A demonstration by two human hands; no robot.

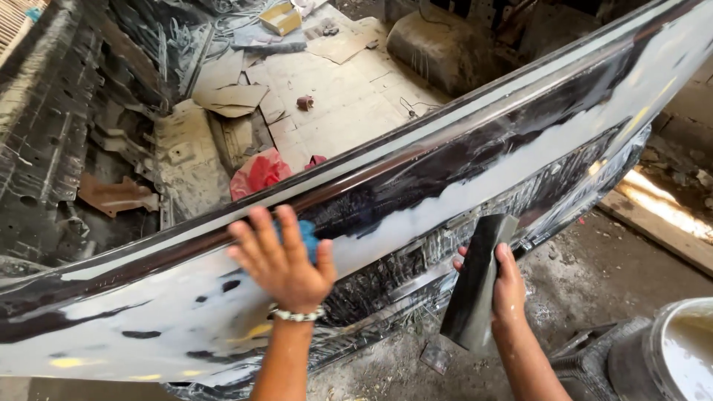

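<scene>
From your head camera, your left hand lies flat, fingers spread wide, pressing a blue cloth on the shiny wet black car bumper. Your right hand grips a dark sanding block just below the bumper. A white bucket stands near, low on the right.

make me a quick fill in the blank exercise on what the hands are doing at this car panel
1. The left hand presses a ____ cloth flat against the glossy car panel.
2. The right hand holds a dark, flat ____ block.
3. A beaded ____ sits on the left wrist.
4. A red cloth lies ____ the panel, on the stripped vehicle floor.

Missing words: blue; sanding; bracelet; behind
</scene>
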